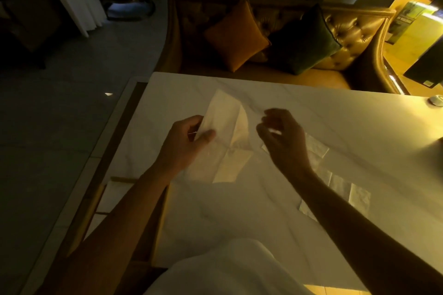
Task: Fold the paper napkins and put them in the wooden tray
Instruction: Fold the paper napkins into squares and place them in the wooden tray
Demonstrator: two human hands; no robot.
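Observation:
A long, partly unfolded white paper napkin (225,136) hangs above the white marble table (335,127). My left hand (189,143) pinches its left edge between thumb and fingers. Just to its right my right hand (280,139) hovers with the fingers curled and apart, holding nothing; it is blurred. Several more napkins (340,182) lie flat on the table under and beyond my right forearm. The wooden tray (93,208) stands at the table's lower left, partly hidden by my left forearm, with white napkins (112,196) inside.
A tufted leather sofa (347,31) with an orange cushion (236,33) and a dark green cushion (304,40) stands behind the table. A small round white object (435,100) sits at the table's far right edge. White cloth (235,270) on my lap fills the bottom.

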